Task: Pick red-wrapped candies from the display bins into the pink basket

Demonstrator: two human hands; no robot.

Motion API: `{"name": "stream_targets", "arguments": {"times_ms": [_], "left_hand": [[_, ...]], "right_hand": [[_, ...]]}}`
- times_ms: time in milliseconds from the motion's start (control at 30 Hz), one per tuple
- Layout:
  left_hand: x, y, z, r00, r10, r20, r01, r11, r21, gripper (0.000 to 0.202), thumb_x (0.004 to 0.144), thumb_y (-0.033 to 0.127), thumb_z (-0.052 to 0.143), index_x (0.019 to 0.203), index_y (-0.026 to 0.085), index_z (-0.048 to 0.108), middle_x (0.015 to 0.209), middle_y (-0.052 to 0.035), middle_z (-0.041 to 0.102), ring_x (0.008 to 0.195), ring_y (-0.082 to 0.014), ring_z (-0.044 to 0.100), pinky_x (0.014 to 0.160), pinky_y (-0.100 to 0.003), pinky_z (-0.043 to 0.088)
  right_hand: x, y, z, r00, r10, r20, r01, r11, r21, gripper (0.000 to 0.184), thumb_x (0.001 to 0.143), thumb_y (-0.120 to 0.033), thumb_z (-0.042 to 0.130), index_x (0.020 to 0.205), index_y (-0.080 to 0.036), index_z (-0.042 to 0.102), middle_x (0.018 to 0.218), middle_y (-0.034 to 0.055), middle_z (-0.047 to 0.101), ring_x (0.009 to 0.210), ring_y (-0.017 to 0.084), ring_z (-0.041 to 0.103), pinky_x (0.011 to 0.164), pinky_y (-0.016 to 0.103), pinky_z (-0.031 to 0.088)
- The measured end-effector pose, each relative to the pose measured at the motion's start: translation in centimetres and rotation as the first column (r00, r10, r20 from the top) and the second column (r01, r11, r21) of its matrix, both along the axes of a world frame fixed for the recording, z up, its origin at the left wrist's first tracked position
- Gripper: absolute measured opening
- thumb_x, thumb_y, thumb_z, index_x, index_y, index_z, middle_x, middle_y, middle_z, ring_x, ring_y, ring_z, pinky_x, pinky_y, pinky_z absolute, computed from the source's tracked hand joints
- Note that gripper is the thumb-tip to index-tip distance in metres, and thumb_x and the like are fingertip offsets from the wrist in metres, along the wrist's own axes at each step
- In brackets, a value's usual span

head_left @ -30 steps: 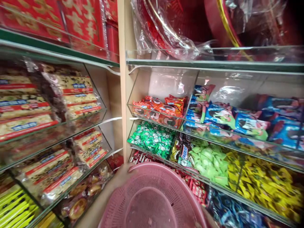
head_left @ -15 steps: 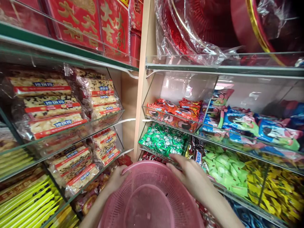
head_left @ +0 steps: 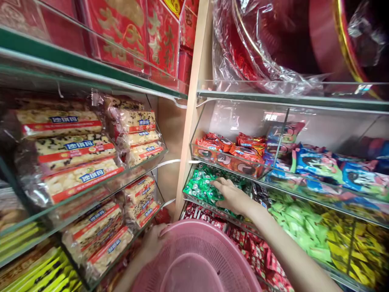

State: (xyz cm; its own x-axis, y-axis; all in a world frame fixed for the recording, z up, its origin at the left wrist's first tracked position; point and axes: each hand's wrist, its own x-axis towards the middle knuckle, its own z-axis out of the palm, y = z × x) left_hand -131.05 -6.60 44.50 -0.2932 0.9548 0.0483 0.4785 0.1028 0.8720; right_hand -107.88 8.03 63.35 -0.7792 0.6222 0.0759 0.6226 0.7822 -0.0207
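My left hand (head_left: pixel 153 243) grips the left rim of a pink plastic basket (head_left: pixel 194 239), its fingers curled over the edge. The basket is round and perforated, and its visible inside holds nothing. My right hand (head_left: pixel 232 195) reaches into a glass-fronted shelf compartment of green-wrapped candies (head_left: pixel 202 184). Its fingers bend down onto the candies, with the thumb apart from them. No candy can be made out in its grasp. Red-wrapped sweets (head_left: pixel 209 215) lie in the compartment just below that hand.
Glass shelf fronts surround the hands. Orange-red snack packs (head_left: pixel 231 150) sit above the green candies. Light green (head_left: pixel 299 221) and yellow packets (head_left: pixel 361 247) lie to the right. Packaged sachima bars (head_left: pixel 80 174) stack on the left shelves. A wooden upright (head_left: pixel 187 121) stands between the shelf units.
My right hand has left the basket's right rim and moved forward and up into the green candies. The left hand stays on the basket. The view has shifted slightly.
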Motion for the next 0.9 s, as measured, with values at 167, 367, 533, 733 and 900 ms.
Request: {"name": "stream_targets", "arguments": {"times_ms": [167, 367, 533, 733, 900], "left_hand": [[-0.1, 0.4, -0.6, 0.997, -0.045, -0.068, 0.046, 0.999, 0.017, 0.026, 0.076, 0.034, 0.045, 0.068, 0.014, 0.059, 0.063, 0.0021, 0.057, 0.060, -0.0117, 0.045, 0.054, -0.021, 0.032], [-0.9, 1.1, -0.6, 1.000, 0.007, 0.011, -0.008, 1.000, 0.030, 0.030, 0.073, 0.041, 0.049, 0.067, 0.013, 0.059, 0.062, 0.0012, 0.056, 0.061, -0.0122, 0.045, 0.055, -0.022, 0.034], [-1.0, 1.0, -0.4, 0.998, 0.046, 0.032, -0.047, 0.998, 0.031, 0.034, 0.072, 0.046, 0.049, 0.066, 0.014, 0.059, 0.061, 0.0013, 0.054, 0.061, -0.0127, 0.045, 0.056, -0.023, 0.036], [-0.7, 0.6, -0.5, 0.998, 0.060, 0.032, -0.060, 0.998, 0.030, 0.035, 0.073, 0.047, 0.048, 0.067, 0.014, 0.059, 0.062, 0.0014, 0.055, 0.062, -0.0128, 0.046, 0.056, -0.022, 0.036], [-0.7, 0.8, -0.4, 0.997, 0.071, 0.028, -0.071, 0.997, 0.033, 0.035, 0.071, 0.048, 0.050, 0.067, 0.014, 0.060, 0.062, 0.0017, 0.055, 0.061, -0.0122, 0.045, 0.056, -0.022, 0.036]], "right_hand": [[-1.6, 0.3, 0.3, 0.992, -0.020, 0.123, 0.019, 1.000, 0.013, 0.069, 0.065, -0.017, 0.068, 0.128, -0.025, 0.040, 0.124, 0.0112, 0.041, 0.114, 0.029, 0.038, 0.087, 0.040, 0.039], [-2.6, 1.5, 0.7, 0.968, -0.007, 0.250, 0.022, 0.998, -0.059, 0.076, 0.063, -0.019, 0.069, 0.131, -0.030, 0.037, 0.131, 0.0112, 0.034, 0.121, 0.032, 0.031, 0.084, 0.043, 0.041], [-2.4, 1.9, 0.6, 0.967, 0.066, 0.246, -0.050, 0.996, -0.069, 0.077, 0.061, -0.017, 0.072, 0.129, -0.031, 0.040, 0.133, 0.0124, 0.032, 0.121, 0.034, 0.032, 0.084, 0.045, 0.042], [-1.9, 2.4, -0.4, 0.977, 0.154, 0.150, -0.157, 0.988, 0.009, 0.054, 0.062, -0.013, 0.070, 0.112, -0.025, 0.055, 0.119, 0.0108, 0.044, 0.111, 0.030, 0.041, 0.083, 0.042, 0.042], [-1.5, 2.8, -0.6, 0.973, 0.207, 0.105, -0.212, 0.976, 0.045, 0.037, 0.066, -0.015, 0.068, 0.101, -0.023, 0.059, 0.108, 0.0082, 0.048, 0.102, 0.025, 0.046, 0.078, 0.035, 0.043]]}}
